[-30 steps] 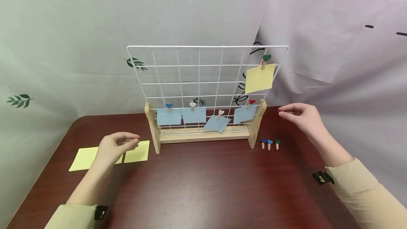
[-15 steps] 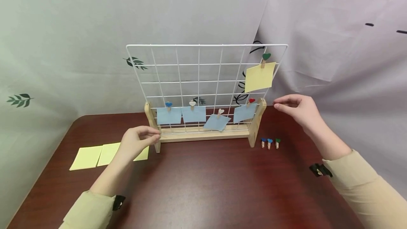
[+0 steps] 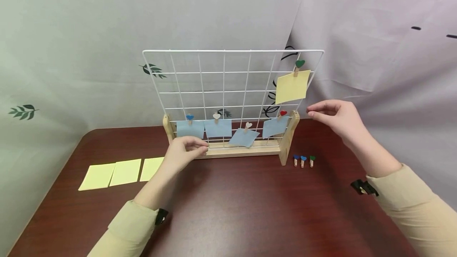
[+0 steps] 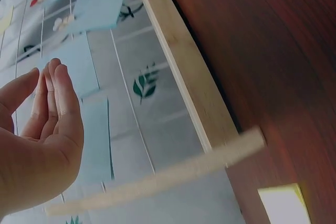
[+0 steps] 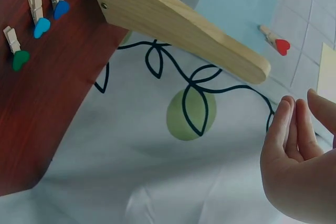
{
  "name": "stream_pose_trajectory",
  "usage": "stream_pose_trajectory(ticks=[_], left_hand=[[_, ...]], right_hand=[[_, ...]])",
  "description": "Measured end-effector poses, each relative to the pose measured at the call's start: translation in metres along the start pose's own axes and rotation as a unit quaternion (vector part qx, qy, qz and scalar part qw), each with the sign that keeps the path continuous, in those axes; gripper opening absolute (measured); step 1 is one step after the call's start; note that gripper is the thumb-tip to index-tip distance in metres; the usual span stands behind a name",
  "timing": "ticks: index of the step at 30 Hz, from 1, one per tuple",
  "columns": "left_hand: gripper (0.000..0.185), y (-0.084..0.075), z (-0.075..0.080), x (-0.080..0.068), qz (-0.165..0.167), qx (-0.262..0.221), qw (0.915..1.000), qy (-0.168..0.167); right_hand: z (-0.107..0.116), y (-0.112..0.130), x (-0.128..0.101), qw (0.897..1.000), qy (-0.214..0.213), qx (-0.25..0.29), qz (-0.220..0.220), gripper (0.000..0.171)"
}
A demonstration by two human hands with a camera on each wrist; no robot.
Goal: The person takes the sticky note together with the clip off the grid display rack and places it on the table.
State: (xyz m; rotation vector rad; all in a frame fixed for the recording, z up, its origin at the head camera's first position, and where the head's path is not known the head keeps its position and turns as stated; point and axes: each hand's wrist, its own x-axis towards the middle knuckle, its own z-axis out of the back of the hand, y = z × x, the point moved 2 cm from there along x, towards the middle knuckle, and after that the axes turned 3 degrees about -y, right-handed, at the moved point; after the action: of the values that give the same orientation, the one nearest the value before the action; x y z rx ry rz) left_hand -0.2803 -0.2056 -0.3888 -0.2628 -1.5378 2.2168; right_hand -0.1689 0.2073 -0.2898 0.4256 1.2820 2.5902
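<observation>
Item: white wire grid panel (image 3: 228,90) on a wooden stand (image 3: 228,152), upright at the table's (image 3: 250,209) 12 o'clock edge.

Left hand (image 3: 183,152): relaxed, fingers loosely bent, holding nothing; it hovered just in front of the stand's lower rail, below the leftmost blue note (image 3: 190,129). The wrist view showed straight fingers (image 4: 58,98) near the blue papers, not touching.

Right hand (image 3: 337,118): released, thumb and forefinger near each other but empty, at 3 o'clock of the stand's right post (image 3: 290,134), apart from it.

On the grid: four blue notes along the bottom row under heart pegs, one tilted (image 3: 244,137); one yellow note (image 3: 292,86) at 1 o'clock under a green peg (image 3: 299,66).

Loose stock: three yellow notes (image 3: 121,171) at 9 o'clock; three spare pegs (image 3: 302,161) at 4 o'clock of the stand.

Handling advice, as judgement: steady the stand before touching any paper, and pinch a peg's tail rather than tugging a note, lest the sheet tear or the panel tip.
</observation>
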Motion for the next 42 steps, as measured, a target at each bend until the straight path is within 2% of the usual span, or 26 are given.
stream_pose_trajectory(ticks=[4,10,17,22,26,32,37,42], left_hand=[[0.017,-0.004,-0.015,0.006,-0.007,0.014,0.9998,0.011],[0.014,-0.019,-0.034,0.013,-0.023,0.011,0.9995,0.018],[0.015,-0.041,-0.053,0.024,-0.029,-0.036,0.9985,0.031],[0.014,-0.054,-0.065,0.033,-0.033,-0.058,0.9972,0.035],[0.015,-0.063,-0.074,0.040,-0.038,-0.068,0.9967,0.024],[0.016,-0.074,-0.086,0.047,-0.046,-0.080,0.9957,-0.010],[0.017,-0.084,-0.096,0.053,-0.068,-0.081,0.9936,-0.042],[0.018,-0.093,-0.104,0.059,-0.087,-0.088,0.9909,-0.054]], right_hand=[[0.004,0.006,-0.001,1.000,0.001,-0.009,0.005,0.021],[0.009,0.014,-0.004,1.000,-0.001,-0.027,0.005,0.018],[0.014,0.022,-0.004,0.999,-0.005,-0.033,0.010,0.021],[0.017,0.027,-0.002,1.000,-0.019,-0.020,0.010,0.013],[0.018,0.035,-0.001,0.999,-0.031,-0.007,0.015,0.012],[0.016,0.049,0.000,0.998,-0.053,0.024,0.038,0.014],[0.014,0.060,0.001,0.994,-0.086,0.037,0.056,0.013],[0.012,0.069,0.004,0.989,-0.110,0.067,0.076,0.013]])
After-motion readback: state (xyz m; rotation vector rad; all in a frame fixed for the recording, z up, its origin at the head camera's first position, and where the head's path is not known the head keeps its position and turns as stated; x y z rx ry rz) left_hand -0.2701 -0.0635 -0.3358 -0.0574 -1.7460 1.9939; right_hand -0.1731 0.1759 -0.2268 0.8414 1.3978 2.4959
